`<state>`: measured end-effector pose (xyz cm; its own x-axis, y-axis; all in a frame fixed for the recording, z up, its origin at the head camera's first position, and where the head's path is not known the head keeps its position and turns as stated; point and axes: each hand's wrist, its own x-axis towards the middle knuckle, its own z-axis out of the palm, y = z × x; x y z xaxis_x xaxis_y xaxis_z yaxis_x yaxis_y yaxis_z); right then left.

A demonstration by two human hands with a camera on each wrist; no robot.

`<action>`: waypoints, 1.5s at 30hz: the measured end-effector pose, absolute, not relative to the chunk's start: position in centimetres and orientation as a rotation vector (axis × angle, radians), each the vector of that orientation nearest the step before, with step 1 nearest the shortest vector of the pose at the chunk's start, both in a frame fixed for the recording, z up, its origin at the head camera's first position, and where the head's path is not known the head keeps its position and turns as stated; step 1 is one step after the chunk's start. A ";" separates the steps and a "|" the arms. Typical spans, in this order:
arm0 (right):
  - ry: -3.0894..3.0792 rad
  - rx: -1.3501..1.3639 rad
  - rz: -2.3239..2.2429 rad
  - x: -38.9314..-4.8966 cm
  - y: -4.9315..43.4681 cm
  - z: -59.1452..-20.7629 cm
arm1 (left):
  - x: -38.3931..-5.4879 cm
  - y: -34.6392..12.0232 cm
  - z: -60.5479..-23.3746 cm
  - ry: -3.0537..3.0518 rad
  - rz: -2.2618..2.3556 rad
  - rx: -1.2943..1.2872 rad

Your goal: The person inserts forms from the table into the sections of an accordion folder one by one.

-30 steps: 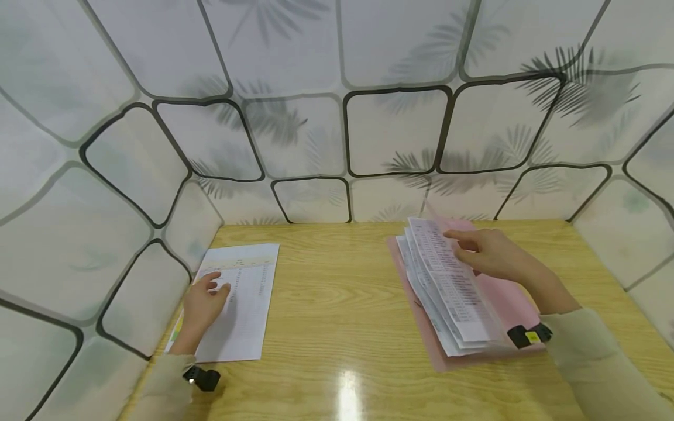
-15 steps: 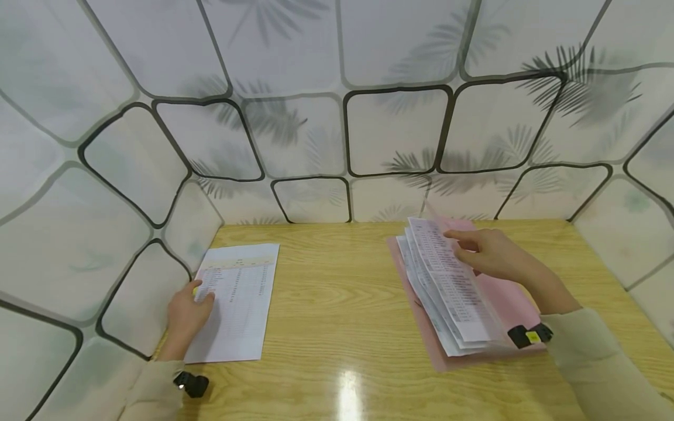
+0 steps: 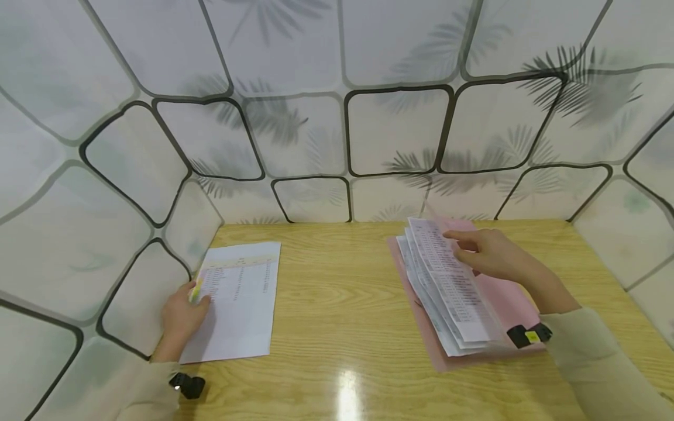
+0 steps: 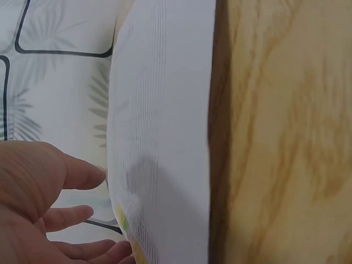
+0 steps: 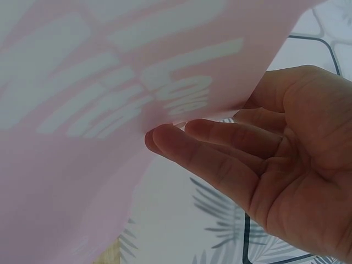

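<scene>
In the head view, a stack of printed sheets (image 3: 237, 318) lies at the table's left, coloured tabs (image 3: 197, 287) along its left edge. My left hand (image 3: 183, 313) is at that edge, its thumb over the top sheet. Seen from the left wrist, the fingertips (image 4: 118, 252) meet the edge by the tabs, and the thumb (image 4: 85, 175) stands apart from it. On the right, a pink folder (image 3: 508, 304) lies with several printed papers (image 3: 447, 286) in it. My right hand (image 3: 487, 252) pinches the edge of its thin, see-through pink cover (image 5: 66, 176), lifted, with white lettering.
The wood-grain table (image 3: 337, 292) extends between the sheets and the folder. A patterned wall covering (image 3: 300, 128) rises along the back and both sides, close behind the folder and beside the left hand. Each wrist wears a small black camera (image 3: 186, 386).
My left hand has moved back and left from over the sheets to their left edge. The stack has shifted and turned slightly, its near right corner moving right. The right hand holds still.
</scene>
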<state>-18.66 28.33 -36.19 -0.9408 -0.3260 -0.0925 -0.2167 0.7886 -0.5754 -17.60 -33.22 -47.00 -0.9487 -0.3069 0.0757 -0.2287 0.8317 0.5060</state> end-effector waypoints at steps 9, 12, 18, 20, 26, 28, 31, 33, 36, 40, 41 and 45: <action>2.789 -0.439 -0.866 -18.6 28.1 -36.2 | -17.3 -33.5 -46.9 -2.896 -0.776 0.454; 2.790 -0.434 -0.864 -18.6 27.9 -36.1 | -17.4 -33.8 -46.9 -2.922 -0.801 0.477; 2.807 -0.433 -0.842 -18.7 27.7 -36.0 | -17.5 -34.0 -46.4 -3.010 -0.857 0.561; 2.808 -0.435 -0.840 -18.7 27.7 -36.0 | -17.5 -34.0 -46.2 -3.041 -0.858 0.584; 2.803 -0.438 -0.855 -18.7 27.6 -36.0 | -17.5 -34.4 -46.5 -3.066 -0.903 0.585; 2.802 -0.436 -0.856 -18.7 27.6 -36.0 | -17.5 -34.5 -46.5 -3.041 -0.917 0.553; 2.801 -0.434 -0.857 -18.7 27.7 -36.0 | -17.4 -34.7 -46.4 -2.989 -1.015 0.519; 2.796 -0.434 -0.862 -18.6 27.7 -36.0 | -17.4 -34.9 -46.3 -2.963 -1.127 0.494; 2.792 -0.435 -0.872 -18.5 27.7 -36.0 | -17.5 -34.9 -45.9 -2.933 -1.306 0.495; 2.796 -0.438 -0.878 -18.5 27.8 -35.9 | -17.6 -34.6 -45.7 -2.928 -1.418 0.452; 2.797 -0.438 -0.879 -18.5 27.9 -35.9 | -17.6 -34.4 -45.7 -2.927 -1.441 0.436; 2.801 -0.440 -0.877 -18.6 28.0 -35.9 | -17.5 -33.5 -45.8 -2.906 -1.561 0.346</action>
